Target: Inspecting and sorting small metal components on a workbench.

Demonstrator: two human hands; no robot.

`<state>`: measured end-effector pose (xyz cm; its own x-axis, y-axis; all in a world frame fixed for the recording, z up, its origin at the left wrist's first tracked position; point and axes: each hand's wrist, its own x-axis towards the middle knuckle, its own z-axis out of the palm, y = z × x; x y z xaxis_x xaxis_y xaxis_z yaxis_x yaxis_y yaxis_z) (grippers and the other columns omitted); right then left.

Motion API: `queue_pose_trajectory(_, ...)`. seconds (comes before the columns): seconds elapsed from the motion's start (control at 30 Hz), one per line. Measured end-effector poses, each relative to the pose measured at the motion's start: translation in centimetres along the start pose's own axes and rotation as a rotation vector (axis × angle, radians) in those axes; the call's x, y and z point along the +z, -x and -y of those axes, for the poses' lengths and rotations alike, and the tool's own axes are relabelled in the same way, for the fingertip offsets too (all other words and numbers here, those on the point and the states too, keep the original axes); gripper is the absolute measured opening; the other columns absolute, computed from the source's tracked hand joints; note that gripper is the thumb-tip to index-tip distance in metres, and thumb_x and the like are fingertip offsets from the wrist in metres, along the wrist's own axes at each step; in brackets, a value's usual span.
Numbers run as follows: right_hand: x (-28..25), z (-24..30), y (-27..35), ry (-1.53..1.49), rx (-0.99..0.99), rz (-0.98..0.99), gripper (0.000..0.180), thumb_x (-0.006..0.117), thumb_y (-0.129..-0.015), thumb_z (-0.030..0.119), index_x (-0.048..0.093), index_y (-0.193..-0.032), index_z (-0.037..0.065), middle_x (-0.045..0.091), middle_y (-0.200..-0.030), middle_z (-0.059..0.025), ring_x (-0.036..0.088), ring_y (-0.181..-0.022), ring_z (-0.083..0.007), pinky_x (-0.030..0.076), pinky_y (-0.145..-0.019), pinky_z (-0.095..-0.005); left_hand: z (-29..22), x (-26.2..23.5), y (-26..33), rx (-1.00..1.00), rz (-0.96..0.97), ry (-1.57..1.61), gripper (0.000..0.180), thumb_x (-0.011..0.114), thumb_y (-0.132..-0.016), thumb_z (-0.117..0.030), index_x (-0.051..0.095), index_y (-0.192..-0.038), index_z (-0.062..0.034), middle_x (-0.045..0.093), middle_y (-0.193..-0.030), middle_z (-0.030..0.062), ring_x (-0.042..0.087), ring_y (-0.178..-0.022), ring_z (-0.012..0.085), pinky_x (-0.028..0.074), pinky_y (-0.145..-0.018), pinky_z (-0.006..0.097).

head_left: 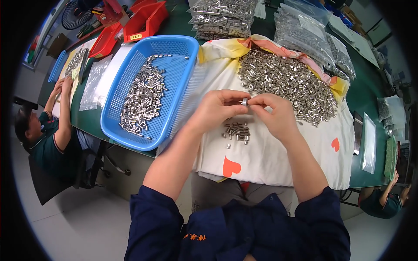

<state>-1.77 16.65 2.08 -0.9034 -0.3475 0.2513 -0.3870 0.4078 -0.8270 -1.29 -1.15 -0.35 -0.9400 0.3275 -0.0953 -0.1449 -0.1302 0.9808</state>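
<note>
Both hands together at frame centre, over the white cloth [270, 161] with red hearts. Left hand [215, 108] and right hand [276, 114] meet fingertip to fingertip, pinched on one small metal sleeve [244, 102] held between them (short silver cylinder, mostly covered by the fingers).

Just below the hands: small cluster of the same sleeves [237, 130] lying loose on the cloth, a few strays beside it.

Upper right of centre: big heap of sleeves [287, 82] on the cloth, just beyond the right hand.

Left of centre: blue plastic basket [183, 52] with perforated walls, a layer of sleeves [143, 98] inside, mostly along its left half. Basket sits just beside the left hand, edge overlapping the cloth.

Top of frame: clear bags of metal parts [222, 17], more bags at upper right [305, 35], all on the green table [370, 87].

Upper left: red bins [143, 19], clear bag [93, 82] by the basket.

Far left: another person seated [48, 139], hands on the table at their own pile. Lower right edge: a second co-worker's arm [387, 198], partly cut off.
</note>
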Motion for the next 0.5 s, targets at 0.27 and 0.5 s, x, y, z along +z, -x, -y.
queue_pose_trajectory(0.27,-1.1,-1.9,-1.2,-0.078,0.231,0.115,0.019,0.065,-0.071,0.012,0.061,-0.088,0.004,0.060,-0.076,-0.0047,0.056,-0.067,-0.0115,0.045,-0.061,-0.0238,0.4,0.1,-0.2,-0.050,0.089,-0.059,0.034,0.063,-0.075,0.000,0.056,-0.108,0.0027,0.061,-0.090,0.0046,0.057,-0.080,0.0074,0.047,-0.069,0.020)
queue_pose_trajectory(0.5,-0.5,-2.5,-1.5,0.153,-0.075,-0.048,0.015,0.063,-0.071,0.012,0.063,-0.086,0.008,0.055,-0.075,-0.0062,0.053,-0.073,-0.0224,0.042,-0.067,-0.0324,0.2,0.3,0.1,-0.055,0.057,-0.017,0.037,0.061,-0.076,0.002,0.053,-0.112,0.0008,0.059,-0.096,0.0034,0.056,-0.085,0.0073,0.046,-0.073,0.020)
